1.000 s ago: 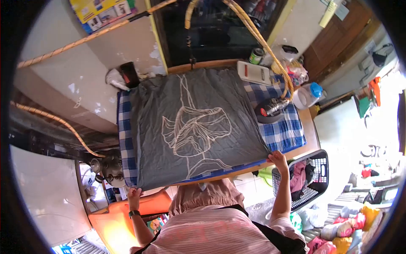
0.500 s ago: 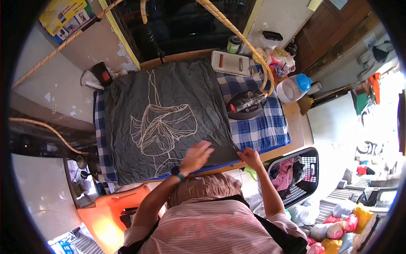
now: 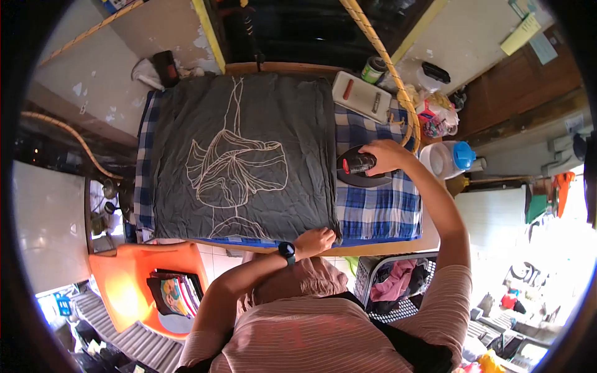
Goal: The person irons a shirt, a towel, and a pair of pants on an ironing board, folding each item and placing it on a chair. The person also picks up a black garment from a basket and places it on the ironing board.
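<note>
A dark grey cloth (image 3: 298, 124) with a pale line drawing of a flower lies spread on the table, lightly creased. My left hand (image 3: 314, 243), fingers curled, grips its near right corner. To the cloth's right rests a black iron (image 3: 364, 179) on a blue checked cloth (image 3: 373, 214). My right hand (image 3: 384, 156) is wrapped round the iron's handle, and its palm side is hidden. A yellow braided sleeve (image 3: 407, 102) hangs down to the back of the iron.
A white tray (image 3: 363, 84) with small items stands at the back, beside a green can (image 3: 374, 69). Right of the iron is a clear container with a blue lid (image 3: 463, 155). Below the table edge are a laundry basket (image 3: 367, 280) and an orange chair (image 3: 118, 280).
My right hand has left the cloth's corner and taken hold of the iron's handle. My left hand has moved right to that corner. The view has shifted somewhat.
</note>
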Demonstrator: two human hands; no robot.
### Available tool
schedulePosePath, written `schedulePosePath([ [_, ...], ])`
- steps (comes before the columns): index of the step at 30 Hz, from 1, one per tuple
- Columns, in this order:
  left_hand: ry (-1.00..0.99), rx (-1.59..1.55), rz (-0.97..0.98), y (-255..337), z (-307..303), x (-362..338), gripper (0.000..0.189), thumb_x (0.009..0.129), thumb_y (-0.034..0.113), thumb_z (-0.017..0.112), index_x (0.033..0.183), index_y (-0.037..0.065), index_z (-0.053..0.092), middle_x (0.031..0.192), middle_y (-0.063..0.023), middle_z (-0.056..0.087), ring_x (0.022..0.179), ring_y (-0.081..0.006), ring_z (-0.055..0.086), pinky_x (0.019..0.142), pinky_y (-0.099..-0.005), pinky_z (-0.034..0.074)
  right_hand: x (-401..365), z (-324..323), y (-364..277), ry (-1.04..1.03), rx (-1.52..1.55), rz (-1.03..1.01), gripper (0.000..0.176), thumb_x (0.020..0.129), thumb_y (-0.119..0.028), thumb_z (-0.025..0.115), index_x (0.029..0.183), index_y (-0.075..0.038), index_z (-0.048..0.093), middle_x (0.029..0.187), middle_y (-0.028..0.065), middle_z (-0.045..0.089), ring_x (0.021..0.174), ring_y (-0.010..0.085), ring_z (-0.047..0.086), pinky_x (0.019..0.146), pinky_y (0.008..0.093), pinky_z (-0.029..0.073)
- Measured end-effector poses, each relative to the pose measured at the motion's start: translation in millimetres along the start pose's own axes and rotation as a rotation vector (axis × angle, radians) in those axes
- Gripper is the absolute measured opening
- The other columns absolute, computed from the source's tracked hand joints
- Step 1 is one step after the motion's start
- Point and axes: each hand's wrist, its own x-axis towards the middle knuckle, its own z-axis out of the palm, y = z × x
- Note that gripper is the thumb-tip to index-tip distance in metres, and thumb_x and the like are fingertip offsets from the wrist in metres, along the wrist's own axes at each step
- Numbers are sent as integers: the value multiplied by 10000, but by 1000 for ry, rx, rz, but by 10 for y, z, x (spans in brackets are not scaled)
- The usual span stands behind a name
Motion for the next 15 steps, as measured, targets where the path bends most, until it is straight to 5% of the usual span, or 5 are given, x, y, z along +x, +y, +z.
schedulePosePath([
  [4, 43, -286, -144, 61, -62, -14, 302, 825, 194, 597, 1061, 5, 596, 972, -89, 543, 858, -203, 601, 716, -304, 532, 75, 130, 214, 96, 300, 179, 660, 666, -376, 756, 1189, -8, 589, 855, 165, 691, 761, 285, 674, 724, 374, 535],
  [6, 206, -275, -107, 92, -61, -44, 316, 832, 195, 599, 1067, -15, 584, 975, -97, 530, 879, -221, 578, 711, -308, 529, 99, 126, 223, 57, 849, 608, 678, 662, -347, 760, 1167, 60, 562, 747, 140, 679, 613, 224, 668, 599, 348, 543],
  [8, 100, -80, -7, 153, -154, -54, 392, 827, 228, 627, 1097, -46, 554, 1018, -118, 501, 888, -249, 551, 741, -317, 522, 116, 161, 60, 161, 872, 686, 643, 678, -307, 750, 1131, 101, 545, 671, 105, 663, 521, 173, 647, 516, 321, 528],
  [10, 15, -410, -179, 226, -163, -33, 496, 808, 275, 663, 1137, -67, 520, 1050, -132, 464, 884, -265, 521, 781, -334, 510, 181, 34, -641, 416, 571, 946, 579, 686, -298, 736, 1115, 54, 569, 662, 97, 662, 537, 178, 656, 553, 312, 539],
  [15, -271, -704, -30, 323, 255, -105, 771, 820, 281, 663, 1382, -105, 303, 1357, -243, 380, 1254, -389, 412, 1008, -401, 410, 376, 159, -1562, 320, 586, 664, 674, 693, -439, 671, 1169, 26, 562, 742, 195, 682, 636, 297, 685, 643, 383, 557],
])
